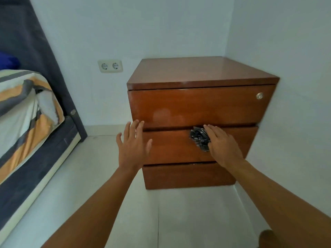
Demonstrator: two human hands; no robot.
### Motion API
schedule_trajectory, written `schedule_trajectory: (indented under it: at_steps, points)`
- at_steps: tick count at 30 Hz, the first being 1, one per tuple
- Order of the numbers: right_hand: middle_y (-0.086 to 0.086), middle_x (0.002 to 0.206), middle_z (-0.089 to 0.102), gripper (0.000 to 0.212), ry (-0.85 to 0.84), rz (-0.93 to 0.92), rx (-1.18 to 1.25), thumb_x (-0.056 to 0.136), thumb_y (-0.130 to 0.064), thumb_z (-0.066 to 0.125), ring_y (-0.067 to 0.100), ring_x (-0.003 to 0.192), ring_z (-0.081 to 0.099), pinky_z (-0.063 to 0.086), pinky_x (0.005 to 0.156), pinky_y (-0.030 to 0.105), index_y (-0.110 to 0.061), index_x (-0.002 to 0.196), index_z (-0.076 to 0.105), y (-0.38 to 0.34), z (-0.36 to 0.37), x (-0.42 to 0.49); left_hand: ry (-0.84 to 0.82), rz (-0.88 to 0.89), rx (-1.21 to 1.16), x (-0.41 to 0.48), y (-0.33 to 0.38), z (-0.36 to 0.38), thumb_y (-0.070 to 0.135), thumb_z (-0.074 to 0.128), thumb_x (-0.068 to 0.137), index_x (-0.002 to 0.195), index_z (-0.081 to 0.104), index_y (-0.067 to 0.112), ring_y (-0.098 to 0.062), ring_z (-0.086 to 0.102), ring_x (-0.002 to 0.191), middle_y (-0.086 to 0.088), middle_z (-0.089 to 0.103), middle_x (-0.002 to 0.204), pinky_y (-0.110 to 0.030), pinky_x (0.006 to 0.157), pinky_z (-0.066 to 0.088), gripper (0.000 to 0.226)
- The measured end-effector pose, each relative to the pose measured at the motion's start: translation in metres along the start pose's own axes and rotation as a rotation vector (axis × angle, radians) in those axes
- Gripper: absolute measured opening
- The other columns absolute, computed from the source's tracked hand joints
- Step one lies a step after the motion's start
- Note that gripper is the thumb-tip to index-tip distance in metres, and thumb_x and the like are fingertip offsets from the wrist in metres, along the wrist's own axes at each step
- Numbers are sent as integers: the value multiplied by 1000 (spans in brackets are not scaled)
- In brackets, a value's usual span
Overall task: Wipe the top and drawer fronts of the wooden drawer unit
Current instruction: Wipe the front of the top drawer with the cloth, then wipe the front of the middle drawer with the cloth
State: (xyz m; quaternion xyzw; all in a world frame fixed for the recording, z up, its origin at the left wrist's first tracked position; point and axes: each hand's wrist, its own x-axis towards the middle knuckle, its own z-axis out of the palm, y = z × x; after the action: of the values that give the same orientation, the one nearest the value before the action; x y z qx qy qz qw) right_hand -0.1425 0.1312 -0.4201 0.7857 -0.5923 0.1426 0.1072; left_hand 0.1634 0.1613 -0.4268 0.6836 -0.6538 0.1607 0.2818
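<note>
Hands of a person reach forward toward a wooden drawer unit (pixel 202 72) that stands on a pale tiled floor (pixel 125 212), tucked into the corner of a white-walled room with its right side against the wall. The unit is reddish-brown and glossy, with a flat top and three drawer fronts stacked one above another. The top drawer front (pixel 197 104) has a small round metal lock (pixel 259 95) near its upper right corner. The right hand (pixel 223 144) lies on the middle drawer front (pixel 170 149), fingers straight and close together, pressing a crumpled dark patterned cloth (pixel 199 138) flat against the wood; the cloth bunches out from under the fingers to the left. The left hand (pixel 133 147) is empty, its fingers straight and spread wide, palm facing the unit near the left edge, where the top and middle drawers meet; whether the fingertips touch the wood cannot be told. The bottom drawer front (pixel 188 176) sits below both hands. On the back wall, left of the unit, is a white double wall socket (pixel 110 66). Farther left stands a bed (pixel 26 108) with bedding striped in orange, grey and white, and behind it a dark grey panel (pixel 35 42) rises up the wall.
</note>
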Motion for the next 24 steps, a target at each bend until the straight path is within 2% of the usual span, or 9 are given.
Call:
schedule_trajectory:
  at_steps: [2,6,10,15,18,20,24]
  points:
    - [5,165,29,71,-63,30,-30,100,-19,53,25,152,27,40,115,46,-15,161,18,1,9,-3,-140,3,41,-18,-5,18,54,52,97,157,33,16,-33,28,151,-9,34,163,-64,113,33,74]
    - [5,169,17,74,-111,72,-58,102,-18,50,27,155,18,35,119,46,-14,162,8,0,20,1,-281,16,80,-17,-8,39,61,37,99,163,11,21,-32,9,157,-4,9,171,-64,118,21,80]
    - [5,170,9,77,-115,63,-54,102,-17,51,28,157,10,29,122,49,-13,162,3,-9,28,6,-283,1,94,-11,-4,45,62,36,99,163,6,21,-31,6,157,-5,8,171,-64,119,17,83]
    - [7,165,21,75,-95,102,-34,99,-20,56,33,150,21,34,117,52,-13,161,15,-13,29,14,-241,-17,100,2,0,45,61,43,97,160,18,18,-32,14,154,-9,22,163,-63,119,20,80]
    - [7,164,22,75,-113,107,-12,97,-17,59,36,149,20,39,113,54,-14,160,19,-11,29,18,-236,-53,77,-1,5,50,62,45,96,160,16,22,-34,8,155,-11,14,166,-64,119,16,81]
    - [5,167,18,78,-121,116,18,97,-15,58,37,152,13,39,113,55,-15,161,14,-11,32,17,-232,-106,56,-6,10,54,63,44,95,161,12,26,-37,1,156,-10,5,169,-65,119,12,82]
    - [5,169,13,78,-120,124,60,99,-12,55,38,156,3,38,115,53,-14,162,10,-12,35,15,-220,-167,27,-6,17,57,63,44,94,161,16,26,-38,-2,156,-10,6,170,-67,119,9,82]
